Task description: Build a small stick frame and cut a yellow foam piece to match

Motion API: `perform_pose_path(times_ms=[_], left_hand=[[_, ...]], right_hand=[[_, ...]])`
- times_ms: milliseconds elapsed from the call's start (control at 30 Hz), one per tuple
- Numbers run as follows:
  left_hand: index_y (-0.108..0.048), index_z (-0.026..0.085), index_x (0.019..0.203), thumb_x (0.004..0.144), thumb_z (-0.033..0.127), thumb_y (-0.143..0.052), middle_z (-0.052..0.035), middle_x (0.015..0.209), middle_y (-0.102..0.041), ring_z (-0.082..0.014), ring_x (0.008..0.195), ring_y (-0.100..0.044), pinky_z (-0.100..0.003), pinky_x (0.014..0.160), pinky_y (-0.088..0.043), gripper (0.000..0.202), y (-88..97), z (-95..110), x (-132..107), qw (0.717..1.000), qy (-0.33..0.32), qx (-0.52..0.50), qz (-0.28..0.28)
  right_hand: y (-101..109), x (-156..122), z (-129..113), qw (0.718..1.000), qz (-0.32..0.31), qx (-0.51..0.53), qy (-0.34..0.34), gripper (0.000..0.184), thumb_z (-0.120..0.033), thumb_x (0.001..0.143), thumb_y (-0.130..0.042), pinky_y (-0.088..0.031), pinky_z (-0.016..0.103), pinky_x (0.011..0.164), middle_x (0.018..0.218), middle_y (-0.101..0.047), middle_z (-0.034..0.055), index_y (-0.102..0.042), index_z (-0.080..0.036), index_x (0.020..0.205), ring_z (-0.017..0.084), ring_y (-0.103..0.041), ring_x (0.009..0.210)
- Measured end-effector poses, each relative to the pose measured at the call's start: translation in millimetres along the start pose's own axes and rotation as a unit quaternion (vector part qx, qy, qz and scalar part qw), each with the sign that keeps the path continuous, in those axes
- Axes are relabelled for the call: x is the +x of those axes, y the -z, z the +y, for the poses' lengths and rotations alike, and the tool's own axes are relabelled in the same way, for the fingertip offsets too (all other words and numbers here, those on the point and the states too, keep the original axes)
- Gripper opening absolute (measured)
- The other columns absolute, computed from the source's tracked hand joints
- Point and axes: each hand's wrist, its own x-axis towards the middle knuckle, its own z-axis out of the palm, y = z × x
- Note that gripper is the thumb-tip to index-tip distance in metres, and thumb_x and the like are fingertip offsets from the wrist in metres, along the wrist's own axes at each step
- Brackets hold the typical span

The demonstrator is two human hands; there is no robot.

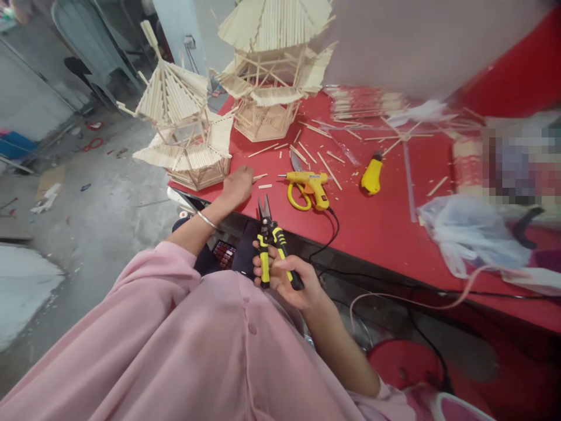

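Note:
In my right hand point(293, 278) is a pair of snips point(280, 242) with yellow-and-black handles; its narrow blades point toward the table and stand slightly apart. My left hand point(239, 186) rests at the table's near edge with fingers curled together, and a short wooden stick point(260, 176) juts out at its fingertips. Another cut stick piece point(265, 186) lies just beside it. Right of that, a yellow glue gun point(309, 180) lies over yellow-handled scissors point(298, 203). Close behind my left hand stands a small stick pagoda model point(184, 134).
A taller stick pagoda point(272, 70) stands at the back of the red table point(363, 228). Loose sticks point(329, 171), a yellow-handled tool point(372, 175) and a plastic bag point(473, 234) lie to the right. Cords hang over the front edge; a red stool point(407, 365) is below.

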Motion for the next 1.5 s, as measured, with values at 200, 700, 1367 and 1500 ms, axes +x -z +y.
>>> perform_pose_path(times_ms=[200,700,1367,1500], left_hand=[[-0.068,0.013,0.093,0.097,0.023,-0.047,-0.0168,0.104,-0.065,-0.0246,0.088,-0.060,-0.033,0.076,-0.042,0.024,7.0,-0.9,-25.4,0.999,0.035,0.009,0.023],[-0.074,0.020,0.101,0.094,0.030,-0.051,-0.0120,0.110,-0.067,-0.0282,0.106,-0.057,-0.040,0.092,-0.041,0.026,7.0,-24.5,-55.1,0.995,0.004,-0.025,0.093],[-0.076,0.022,0.093,0.091,0.027,-0.057,-0.0080,0.095,-0.067,-0.0251,0.095,-0.058,-0.040,0.089,-0.043,0.021,-14.9,-34.2,-44.9,0.986,-0.018,-0.077,0.146],[-0.077,0.022,0.092,0.091,0.027,-0.058,-0.0079,0.094,-0.068,-0.0250,0.094,-0.058,-0.040,0.088,-0.043,0.020,-15.9,-32.5,-43.3,0.985,-0.012,-0.086,0.149]], right_hand=[[8.6,1.4,11.3,1.000,-0.019,0.010,0.005,0.059,-0.029,0.064,-0.060,-0.055,0.040,0.075,0.093,-0.071,0.0069,-0.060,-0.022,0.122,0.024,-0.066,0.084],[5.5,3.1,15.3,1.000,0.019,0.003,-0.001,0.056,-0.028,0.063,-0.062,-0.056,0.041,0.073,0.094,-0.073,0.0074,-0.063,-0.022,0.118,0.025,-0.068,0.086],[20.5,33.3,11.7,0.996,-0.021,0.088,-0.003,0.041,-0.023,0.068,-0.062,-0.055,0.034,0.070,0.085,-0.070,0.0029,-0.065,-0.021,0.109,0.017,-0.062,0.073],[21.4,51.8,8.2,0.993,-0.034,0.115,-0.005,0.037,-0.023,0.068,-0.062,-0.051,0.028,0.065,0.083,-0.068,0.0033,-0.065,-0.018,0.105,0.014,-0.058,0.070]])
